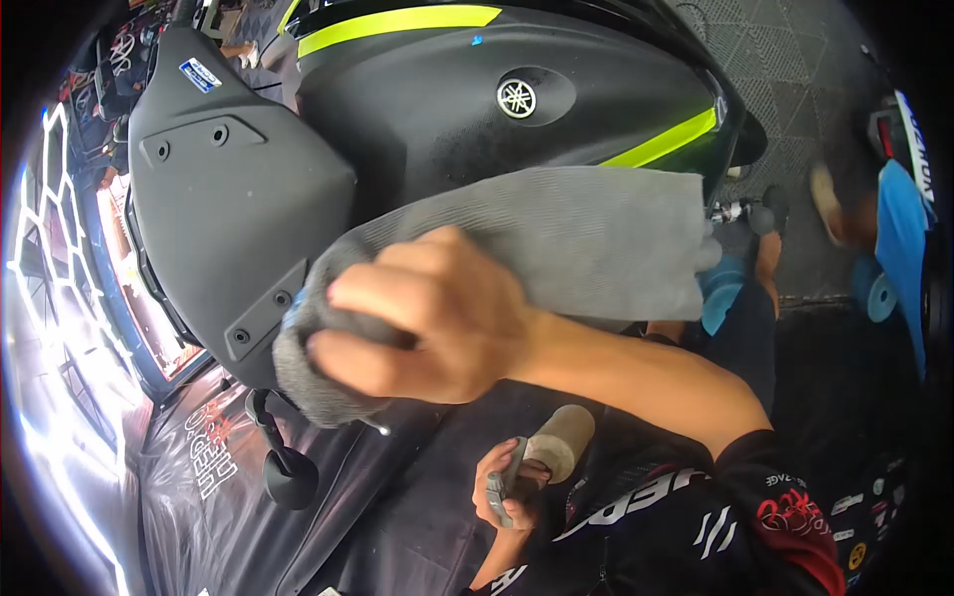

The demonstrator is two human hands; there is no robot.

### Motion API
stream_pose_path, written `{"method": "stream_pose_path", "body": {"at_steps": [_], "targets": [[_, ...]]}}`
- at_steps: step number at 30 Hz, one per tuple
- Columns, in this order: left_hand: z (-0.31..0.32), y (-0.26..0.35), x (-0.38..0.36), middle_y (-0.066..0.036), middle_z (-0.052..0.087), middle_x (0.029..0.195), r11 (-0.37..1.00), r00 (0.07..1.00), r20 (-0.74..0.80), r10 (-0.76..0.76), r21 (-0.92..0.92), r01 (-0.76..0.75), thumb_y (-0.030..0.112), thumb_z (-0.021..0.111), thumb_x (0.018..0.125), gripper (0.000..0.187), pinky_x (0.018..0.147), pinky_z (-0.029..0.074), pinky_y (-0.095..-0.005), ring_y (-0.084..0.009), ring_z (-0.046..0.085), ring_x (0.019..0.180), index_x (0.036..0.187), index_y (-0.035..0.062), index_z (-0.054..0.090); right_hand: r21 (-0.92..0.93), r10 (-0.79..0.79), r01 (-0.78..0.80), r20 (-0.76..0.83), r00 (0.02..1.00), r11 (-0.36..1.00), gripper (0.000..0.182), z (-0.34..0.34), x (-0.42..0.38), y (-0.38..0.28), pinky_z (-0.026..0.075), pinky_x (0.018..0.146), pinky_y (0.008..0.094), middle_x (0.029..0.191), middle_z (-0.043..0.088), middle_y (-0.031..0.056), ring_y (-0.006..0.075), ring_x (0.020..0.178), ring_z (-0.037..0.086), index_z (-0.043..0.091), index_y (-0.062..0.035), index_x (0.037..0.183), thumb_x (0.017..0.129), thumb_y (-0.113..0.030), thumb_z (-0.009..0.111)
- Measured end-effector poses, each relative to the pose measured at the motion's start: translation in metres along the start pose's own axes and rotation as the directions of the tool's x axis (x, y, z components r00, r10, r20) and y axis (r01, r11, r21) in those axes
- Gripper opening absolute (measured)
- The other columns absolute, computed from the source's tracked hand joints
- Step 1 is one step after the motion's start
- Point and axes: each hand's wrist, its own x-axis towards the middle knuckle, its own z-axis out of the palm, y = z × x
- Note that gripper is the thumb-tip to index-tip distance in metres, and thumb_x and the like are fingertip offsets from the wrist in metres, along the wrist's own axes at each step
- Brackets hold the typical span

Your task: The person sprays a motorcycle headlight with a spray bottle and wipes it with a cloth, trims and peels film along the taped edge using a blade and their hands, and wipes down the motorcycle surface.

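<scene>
1 grey cloth, bunched in right hand, pressed vs 1 black scooter panel. Left hand low near lap, closed round 1 small tube. 2 yellow stripes on the bodywork.

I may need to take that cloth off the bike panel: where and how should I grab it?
Probably the cloth's free flat end at picture right. It hangs loose over the black panel, while the other end is bunched in the right hand. Come in from picture right and pinch that edge. The left hand holds a small grey piece.
</scene>
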Motion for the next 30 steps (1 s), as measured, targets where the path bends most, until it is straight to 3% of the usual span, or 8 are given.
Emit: {"method": "stream_pose_path", "body": {"at_steps": [9, 12, 16, 18, 21, 25, 27, 30], "targets": [[-0.003, 0.010, -0.003, -0.040, 0.053, 0.114, 0.997, 0.997, -0.054, 0.056, 0.048, -0.053, 0.054, 0.042, 0.101, 0.069, 0.053, 0.056, -0.0377, -0.0274, 0.064, 0.052, 0.121, -0.0128, 0.041, 0.468, 0.118, -0.119, 0.031, 0.992, 0.876, 0.032, 0.017, -0.025, -0.029, 0.045, 0.083, 0.0407, 0.114, 0.053, 0.0117, 0.0277, 0.099, 0.054, 0.060, -0.0127, 0.112, 0.081, -0.017, 0.066], [0.005, 0.008, -0.013, -0.038, 0.062, 0.108, 0.999, 0.995, -0.093, -0.025, -0.049, 0.021, 0.049, 0.047, 0.101, 0.063, 0.069, 0.058, -0.0402, -0.0314, 0.070, 0.068, 0.116, -0.0116, 0.054, 0.231, 0.322, -0.344, 0.127, 0.938, 0.910, 0.041, -0.076, -0.043, -0.034, 0.045, 0.086, 0.0435, 0.116, 0.054, 0.0134, 0.0297, 0.104, 0.056, 0.064, -0.0106, 0.113, 0.076, -0.025, 0.074], [0.026, 0.013, 0.036, -0.039, 0.064, 0.102, 0.988, 0.994, 0.053, 0.096, 0.118, -0.101, 0.049, 0.047, 0.100, 0.065, 0.075, 0.055, -0.0435, -0.0308, 0.068, 0.063, 0.110, -0.0141, 0.056, -0.231, 0.458, -0.440, 0.026, 0.889, 0.868, 0.064, -0.189, -0.046, -0.022, 0.052, 0.091, 0.0408, 0.118, 0.055, 0.0178, 0.0313, 0.103, 0.059, 0.056, 0.0011, 0.123, 0.080, -0.043, 0.074], [0.035, 0.010, 0.052, -0.036, 0.064, 0.107, 0.997, 0.997, 0.063, 0.049, 0.054, -0.053, 0.042, 0.048, 0.101, 0.059, 0.071, 0.055, -0.0369, -0.0249, 0.067, 0.059, 0.108, -0.0157, 0.056, -0.314, 0.457, -0.478, -0.145, 0.878, 0.820, 0.069, -0.218, -0.050, -0.018, 0.050, 0.100, 0.0443, 0.129, 0.051, 0.0212, 0.0347, 0.114, 0.057, 0.047, 0.0042, 0.134, 0.085, -0.039, 0.070], [0.046, 0.031, 0.088, -0.033, 0.064, 0.110, 0.997, 0.996, 0.064, -0.067, -0.035, 0.069, 0.032, 0.049, 0.100, 0.051, 0.064, 0.053, -0.0303, -0.0206, 0.066, 0.054, 0.111, -0.0175, 0.055, -0.080, 0.525, -0.622, -0.460, 0.716, 0.779, 0.070, -0.256, -0.045, -0.003, 0.044, 0.109, 0.0478, 0.147, 0.042, 0.0230, 0.0371, 0.130, 0.050, 0.041, 0.0062, 0.140, 0.088, -0.030, 0.070], [0.049, 0.047, 0.120, -0.029, 0.066, 0.108, 0.992, 0.987, 0.112, -0.117, -0.041, 0.122, 0.022, 0.054, 0.098, 0.043, 0.061, 0.051, -0.0291, -0.0213, 0.066, 0.056, 0.114, -0.0177, 0.056, -0.196, 0.593, -0.626, -0.204, 0.779, 0.755, 0.073, -0.212, -0.041, 0.002, 0.043, 0.109, 0.0549, 0.139, 0.048, 0.0248, 0.0400, 0.127, 0.051, 0.041, 0.0022, 0.141, 0.087, -0.040, 0.066], [0.051, 0.054, 0.131, -0.027, 0.067, 0.106, 0.988, 0.982, 0.116, -0.152, -0.025, 0.155, 0.014, 0.057, 0.094, 0.036, 0.065, 0.051, -0.0301, -0.0245, 0.066, 0.064, 0.114, -0.0161, 0.057, -0.292, 0.398, -0.347, 0.135, 0.908, 0.891, 0.058, -0.198, -0.040, 0.004, 0.049, 0.094, 0.0454, 0.126, 0.051, 0.0228, 0.0356, 0.114, 0.054, 0.056, -0.0027, 0.131, 0.082, -0.029, 0.072], [0.051, 0.064, 0.138, -0.027, 0.067, 0.101, 0.967, 0.963, 0.103, -0.251, -0.028, 0.255, 0.003, 0.066, 0.086, 0.029, 0.080, 0.053, -0.0351, -0.0362, 0.069, 0.087, 0.110, -0.0124, 0.061, -0.433, 0.338, -0.131, 0.446, 0.829, 0.892, 0.040, -0.173, -0.039, -0.003, 0.047, 0.093, 0.0422, 0.123, 0.051, 0.0248, 0.0340, 0.110, 0.054, 0.061, 0.0035, 0.117, 0.083, -0.014, 0.070]]}}
